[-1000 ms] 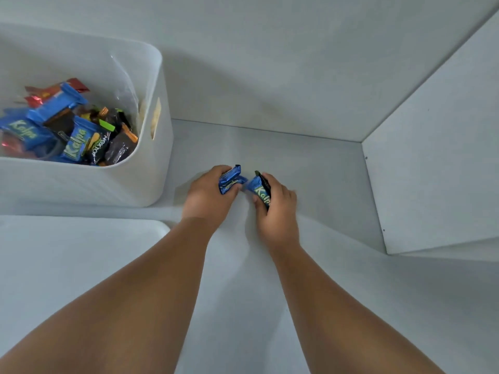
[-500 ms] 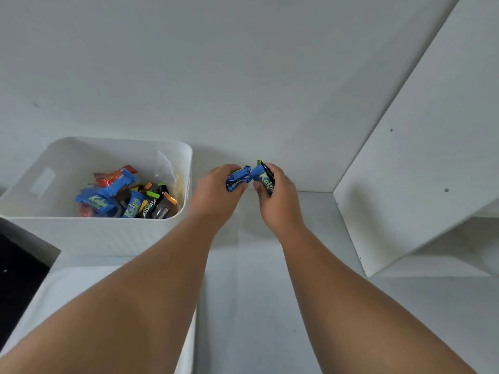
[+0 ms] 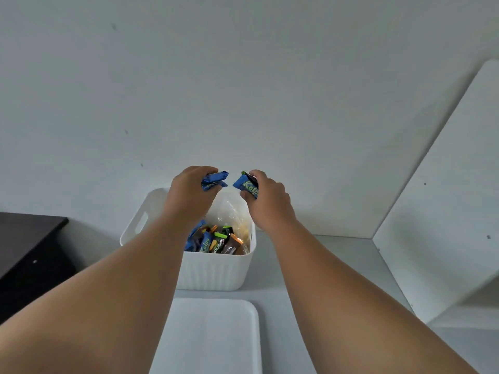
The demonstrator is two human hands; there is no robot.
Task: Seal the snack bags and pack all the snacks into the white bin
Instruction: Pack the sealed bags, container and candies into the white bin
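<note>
1. Pale wall [image 3: 243, 76] behind, grey counter [image 3: 332, 265] below. White bin [image 3: 216, 273] stands at centre, with a flat white lid [image 3: 213, 333] just in front.
2. L. hand [image 3: 189, 193] is curled round blue packs [image 3: 214, 180]; r. hand [image 3: 270, 194] pinches a blue pack [image 3: 246, 186] w/ green lettering. Hands are side by side w/ a small gap between, both raised over the bin's far rim.
3. Bin holds mixed wrappers [image 3: 216, 242] and a clear bag [image 3: 232, 211] near its right wall. We cannot tell whether that bag is sealed.
4. Step, as we judge it: drop both handfuls in. We would lower first, then let go close above the pile, one hand at a time, so nothing bounces out. We'd also keep clear of the bag.
</note>
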